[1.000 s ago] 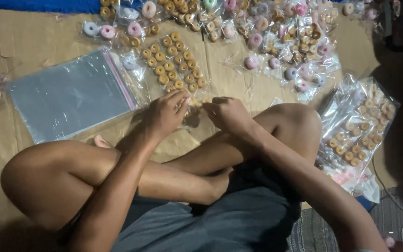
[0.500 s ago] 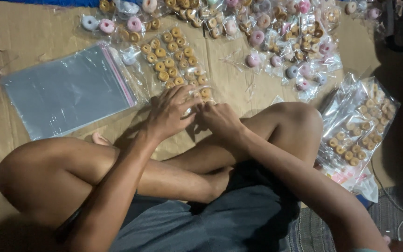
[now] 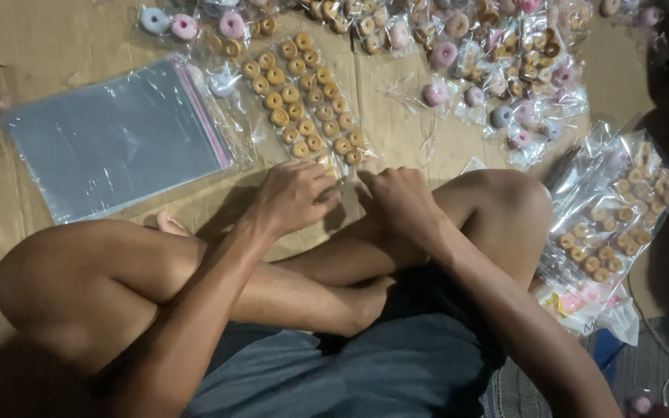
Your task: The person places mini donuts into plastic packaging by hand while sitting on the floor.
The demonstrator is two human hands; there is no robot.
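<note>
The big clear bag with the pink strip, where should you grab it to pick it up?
Probably by the edge with the pink zip strip. The big clear bag lies flat on the cardboard, so pinch that stiffer edge, coming from the side nearest the left hand. That side is open; packets of small rings lie just beyond.

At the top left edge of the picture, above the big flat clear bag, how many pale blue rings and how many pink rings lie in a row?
Pale blue rings: 1
Pink rings: 2
Total: 3
</note>
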